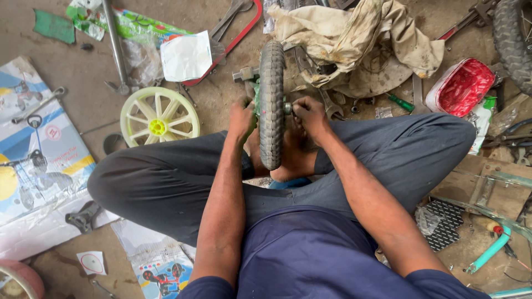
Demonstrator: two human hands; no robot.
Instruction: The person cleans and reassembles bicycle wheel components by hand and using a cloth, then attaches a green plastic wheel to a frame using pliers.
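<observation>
A small bicycle wheel with a grey tyre (pixel 271 94) stands upright, edge-on, between my crossed legs and rests against my foot. My left hand (pixel 241 117) grips the wheel's left side at the green hub, where an axle end with a nut (pixel 244 73) sticks out. My right hand (pixel 309 114) is closed on the axle end at the tyre's right side; whether it holds a tool there is hidden by the fingers.
A pale yellow plastic wheel (pixel 159 117) lies on the floor to the left, near a printed cardboard sheet (pixel 39 160). Spanners (pixel 228 19), a dirty cloth (pixel 360 39), a red-lined white tub (pixel 461 86), a green-handled screwdriver (pixel 400 103) and a larger tyre (pixel 512 39) surround me.
</observation>
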